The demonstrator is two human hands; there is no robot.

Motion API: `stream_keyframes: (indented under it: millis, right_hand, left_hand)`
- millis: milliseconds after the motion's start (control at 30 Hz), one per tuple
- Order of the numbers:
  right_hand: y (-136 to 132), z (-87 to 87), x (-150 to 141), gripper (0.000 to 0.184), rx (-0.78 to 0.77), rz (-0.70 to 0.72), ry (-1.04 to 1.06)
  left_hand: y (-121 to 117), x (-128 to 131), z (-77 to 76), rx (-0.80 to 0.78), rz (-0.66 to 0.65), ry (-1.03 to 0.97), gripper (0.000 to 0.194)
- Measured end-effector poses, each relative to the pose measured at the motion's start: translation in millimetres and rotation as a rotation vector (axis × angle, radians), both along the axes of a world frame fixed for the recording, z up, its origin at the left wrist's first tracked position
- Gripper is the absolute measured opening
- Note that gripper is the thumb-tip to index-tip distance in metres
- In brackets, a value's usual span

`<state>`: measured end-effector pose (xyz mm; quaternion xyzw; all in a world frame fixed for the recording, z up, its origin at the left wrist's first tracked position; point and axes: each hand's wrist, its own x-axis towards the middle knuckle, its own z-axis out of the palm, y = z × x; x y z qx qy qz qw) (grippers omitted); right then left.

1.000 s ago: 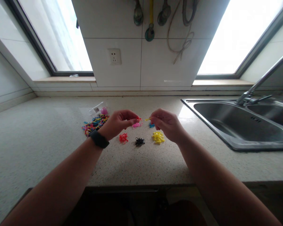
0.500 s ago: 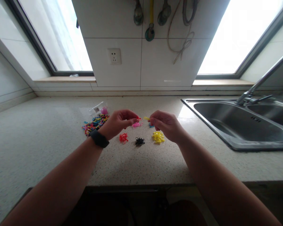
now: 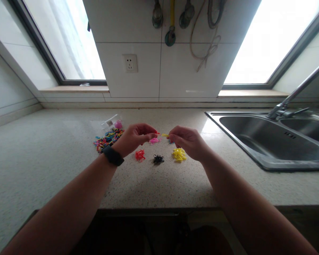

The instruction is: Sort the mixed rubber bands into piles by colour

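Observation:
My left hand [image 3: 138, 138], with a dark watch on its wrist, pinches a small red rubber band [image 3: 157, 133] between thumb and forefinger. Facing it, my right hand [image 3: 187, 141] pinches a yellow rubber band [image 3: 164, 135]. The two bands are very close; whether they touch I cannot tell. Below the hands lie a red pile [image 3: 140, 155], a black pile [image 3: 158, 159] and a yellow pile [image 3: 179, 154] of bands. Behind are a pink pile [image 3: 154, 140] and a blue pile [image 3: 171, 141], the blue one partly hidden by my right hand.
A larger mixed-colour heap of bands [image 3: 107, 140] lies left of my left hand. Behind it rest a clear plastic bag [image 3: 110, 121] and a pink round item [image 3: 118, 124]. A steel sink [image 3: 271, 164] with a faucet [image 3: 279, 109] is at the right. A tiled wall stands behind the counter.
The yellow band tip looks slightly lower and flatter between the hands. Both hands keep their pinches; the whole view has shifted a little.

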<state>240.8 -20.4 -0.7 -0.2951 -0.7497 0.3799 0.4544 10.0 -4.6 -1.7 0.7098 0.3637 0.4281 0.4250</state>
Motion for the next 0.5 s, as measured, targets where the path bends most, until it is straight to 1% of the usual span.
stream_keyframes:
  millis: [333, 500]
  right_hand:
    - [-0.2, 1.1, 1.3, 0.017, 0.014, 0.013, -0.007]
    - [1.6, -2.8, 3.0, 0.019, 0.008, 0.003, -0.046]
  left_hand:
    - [1.6, -2.1, -0.9, 0.009, 0.021, 0.004, 0.021]
    - [1.4, -2.3, -0.6, 0.005, 0.016, 0.006, 0.021]
